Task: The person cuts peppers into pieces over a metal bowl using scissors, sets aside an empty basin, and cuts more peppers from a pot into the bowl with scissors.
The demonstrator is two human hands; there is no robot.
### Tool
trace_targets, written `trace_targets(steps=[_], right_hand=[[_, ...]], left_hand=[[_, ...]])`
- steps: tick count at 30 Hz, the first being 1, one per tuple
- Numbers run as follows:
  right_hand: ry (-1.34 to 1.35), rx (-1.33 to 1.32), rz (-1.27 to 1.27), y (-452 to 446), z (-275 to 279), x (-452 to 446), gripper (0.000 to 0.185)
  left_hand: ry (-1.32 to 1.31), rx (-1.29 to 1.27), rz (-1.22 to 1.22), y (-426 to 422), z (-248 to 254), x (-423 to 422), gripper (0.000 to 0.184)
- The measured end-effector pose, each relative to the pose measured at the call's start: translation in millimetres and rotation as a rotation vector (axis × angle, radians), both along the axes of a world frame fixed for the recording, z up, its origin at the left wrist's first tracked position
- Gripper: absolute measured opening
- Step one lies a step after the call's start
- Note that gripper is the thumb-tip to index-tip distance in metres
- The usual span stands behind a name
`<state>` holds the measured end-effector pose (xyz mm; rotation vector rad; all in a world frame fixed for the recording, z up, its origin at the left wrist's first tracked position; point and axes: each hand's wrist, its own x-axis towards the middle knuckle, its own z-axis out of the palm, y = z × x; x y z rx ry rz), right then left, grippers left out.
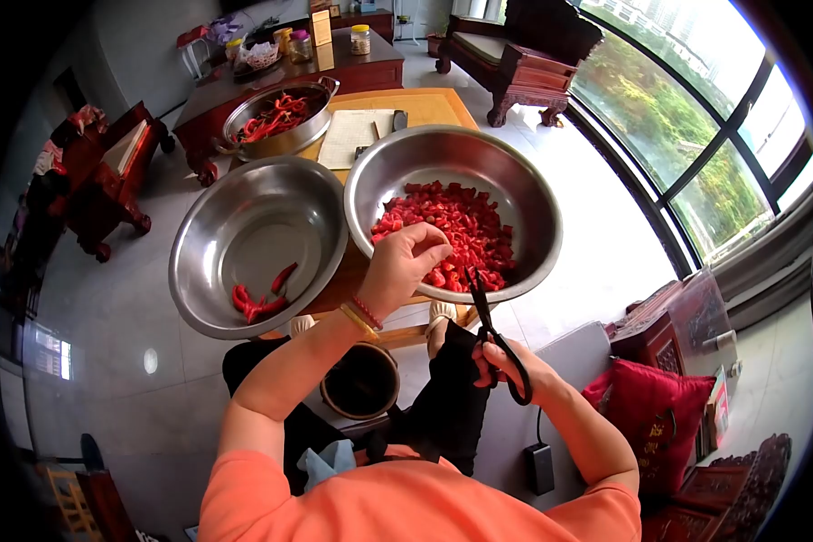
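Our left hand (408,260) pinches, object unclear, over round silver metal basin (515,181), likely placed to catch chopped red peppers (461,221); our right hand (526,366) grips long black scissors (483,312).

No text, brand or number could be read with certainty. Gold character-like marks (657,440) are borne on the red cushion (641,397) at the lower right; their strokes are too small and blurred to be transcribed. On the paper (345,144), laid on the table beyond the bowls, any writing is too faint to be made out. On the yellow-lidded jar (360,42) at the back, a pale area, possibly a label, is noted; its wording, if any, cannot be resolved at this size.
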<state>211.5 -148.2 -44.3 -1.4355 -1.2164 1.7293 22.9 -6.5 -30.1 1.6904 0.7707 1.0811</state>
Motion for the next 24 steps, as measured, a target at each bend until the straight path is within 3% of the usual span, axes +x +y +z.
trace_targets(steps=[3, 6, 12, 17, 24], right_hand=[[-0.005, 0.038, -0.011, 1.3, -2.0, -3.5, 0.043], [-0.031, 0.043, -0.05, 3.6, 2.8, -8.9, 0.042], [0.07, -0.013, -0.166, 1.4, 0.2, -11.5, 0.042], [0.185, -0.144, -0.271, 2.0, -1.0, -9.4, 0.043], [0.234, -0.132, -0.141, -3.6, -3.0, -19.8, 0.043]], left_hand=[[-0.03, -0.169, -0.089, -7.6, -0.6, 3.8, 0.007], [-0.041, -0.078, -0.085, -9.3, -5.9, 8.9, 0.007], [0.002, -0.155, -0.13, -5.2, -4.0, 4.9, 0.006], [-0.126, -0.124, -0.018, -1.0, -13.6, 5.7, 0.005], [-0.2, -0.161, 0.018, -6.0, -17.6, 9.0, 0.007]])
